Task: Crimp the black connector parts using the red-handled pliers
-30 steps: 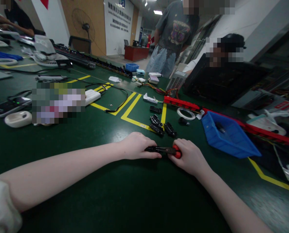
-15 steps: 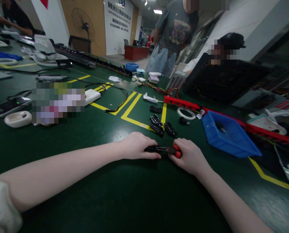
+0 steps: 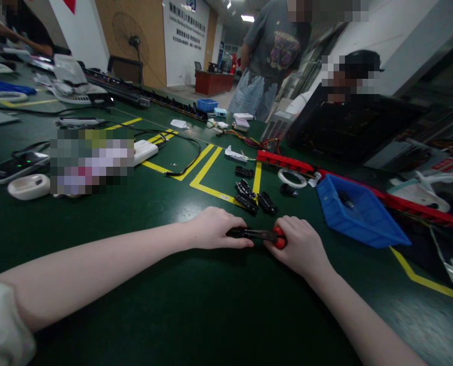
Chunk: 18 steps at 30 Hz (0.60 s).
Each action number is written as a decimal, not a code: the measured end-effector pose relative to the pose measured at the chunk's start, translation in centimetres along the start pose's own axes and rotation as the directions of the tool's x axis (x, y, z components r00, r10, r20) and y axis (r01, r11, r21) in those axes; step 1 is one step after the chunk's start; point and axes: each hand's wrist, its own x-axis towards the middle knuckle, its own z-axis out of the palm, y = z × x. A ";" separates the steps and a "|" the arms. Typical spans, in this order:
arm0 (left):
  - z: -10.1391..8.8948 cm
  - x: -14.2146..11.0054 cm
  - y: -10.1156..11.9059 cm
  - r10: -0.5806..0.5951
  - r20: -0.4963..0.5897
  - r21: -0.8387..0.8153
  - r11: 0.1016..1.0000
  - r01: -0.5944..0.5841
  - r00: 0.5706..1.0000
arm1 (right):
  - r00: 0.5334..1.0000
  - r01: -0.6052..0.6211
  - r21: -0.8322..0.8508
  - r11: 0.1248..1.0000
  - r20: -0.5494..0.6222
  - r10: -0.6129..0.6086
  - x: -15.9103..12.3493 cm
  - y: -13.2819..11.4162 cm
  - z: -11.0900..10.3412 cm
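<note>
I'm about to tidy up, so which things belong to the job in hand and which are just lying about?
Likely the job: red-handled pliers, black piece at their tip, perhaps black parts beyond.
Likely lying about: white ring, white oval object, black cable.

- Dark green worktop [image 3: 142, 300], glossy, marked with yellow tape [image 3: 211, 191]
- Small black parts [image 3: 245, 189] clustered around a taped corner
- White ring [image 3: 281, 176] near a blue tray [image 3: 363, 231]
- Red strip [image 3: 285, 161] running behind the tray
- White oval dish [image 3: 29, 189] at left

Both forearms [image 3: 127, 261] angle inward, left fingers [image 3: 235, 222] pinched together, right fingers [image 3: 286, 223] curled into a grip.
</note>
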 end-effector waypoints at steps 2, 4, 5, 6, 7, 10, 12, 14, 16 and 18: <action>0.0 0.0 0.0 0.004 -0.010 -0.008 1.000 -0.004 1.000 | 1.000 0.002 -0.029 1.000 -0.024 -0.003 -0.1 -0.1 -0.1; 0.0 0.0 0.0 0.009 -0.013 -0.012 1.000 -0.009 1.000 | 0.999 0.006 -0.056 0.998 -0.043 -0.008 -0.2 -0.1 -0.1; 0.0 0.0 0.0 0.009 -0.014 -0.012 1.000 -0.009 1.000 | 0.999 0.007 -0.070 0.998 -0.049 -0.010 -0.2 -0.2 -0.1; 0.0 0.0 -0.1 0.008 -0.014 -0.015 1.000 -0.009 1.000 | 0.998 0.007 -0.082 0.997 -0.054 -0.012 -0.2 -0.2 -0.1; 0.0 0.0 -0.1 0.007 -0.012 -0.020 1.000 -0.008 1.000 | 0.998 0.006 -0.091 0.996 -0.058 -0.011 -0.2 -0.2 -0.1; 0.0 0.0 -0.1 0.005 -0.008 -0.041 0.999 -0.005 1.000 | 0.998 -0.001 -0.102 0.995 -0.066 -0.006 -0.2 -0.2 0.0; 0.0 -0.1 -0.2 0.012 -0.012 -0.046 0.999 -0.012 1.000 | 0.997 -0.002 -0.102 0.995 -0.083 -0.006 -0.2 -0.3 0.0; 0.1 -0.1 -0.2 0.028 -0.026 -0.045 0.999 -0.030 0.999 | 0.994 0.001 -0.100 0.995 -0.107 -0.012 -0.2 -0.4 0.1; 0.1 -0.1 -0.2 0.047 -0.042 -0.044 0.998 -0.049 0.998 | 0.992 0.004 -0.095 0.995 -0.123 -0.015 -0.2 -0.4 0.1; 0.2 -0.2 -0.3 0.058 -0.053 -0.046 0.997 -0.061 0.997 | 0.992 0.005 -0.092 0.996 -0.127 -0.016 -0.1 -0.5 0.1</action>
